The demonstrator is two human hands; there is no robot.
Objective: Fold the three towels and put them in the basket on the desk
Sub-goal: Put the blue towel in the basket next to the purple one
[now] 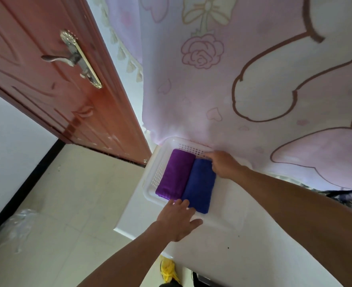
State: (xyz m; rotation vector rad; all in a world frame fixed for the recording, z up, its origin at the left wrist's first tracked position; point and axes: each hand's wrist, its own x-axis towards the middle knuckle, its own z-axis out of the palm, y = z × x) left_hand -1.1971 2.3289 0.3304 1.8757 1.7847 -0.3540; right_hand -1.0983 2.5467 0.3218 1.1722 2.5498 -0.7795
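Left hand (179, 221) flat at basket (150, 179) | right hand (222, 164) on blue towel (200, 185)

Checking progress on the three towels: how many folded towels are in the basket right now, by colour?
purple towel: 1
blue towel: 1
Total: 2 in the basket; no third towel is in view.
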